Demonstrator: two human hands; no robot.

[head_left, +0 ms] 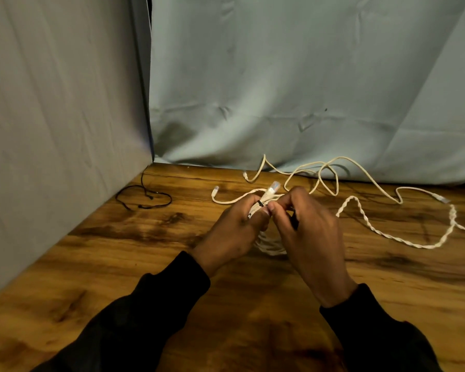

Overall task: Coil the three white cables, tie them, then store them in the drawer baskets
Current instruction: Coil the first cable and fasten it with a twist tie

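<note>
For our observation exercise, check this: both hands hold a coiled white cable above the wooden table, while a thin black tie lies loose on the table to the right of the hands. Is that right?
One detail is wrong. The head view shows the thin black tie lying loose on the wooden table to the left of the hands, near the grey cloth corner, not the right. The left hand and right hand do hold the coiled white cable.

The surface (118, 264) is stained wood with dark grain and a slight sheen. Matt, creased cloth (279, 76) hangs behind. One white cable (403, 238) looks twisted, braided; the black cord (145, 197) smooth.
</note>
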